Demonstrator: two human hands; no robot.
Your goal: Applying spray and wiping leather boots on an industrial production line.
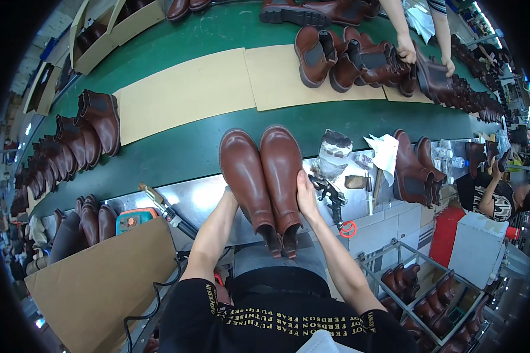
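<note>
Pair of brown boots [264,176] clamped between both hands at the green belt's [176,156] near edge.
Left hand [229,195] is mostly hidden; right hand [305,197] presses flat, so a boot could likely slip out.

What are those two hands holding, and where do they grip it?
A pair of brown boots, held side by side. The right hand grips the right boot's side near the ankle; the left hand, mostly hidden, is under the left boot.

Open cardboard boxes [121,26] top left beside green belt, boots inside. Crumpled clear plastic bag [331,154] on counter, right of centre.
</note>
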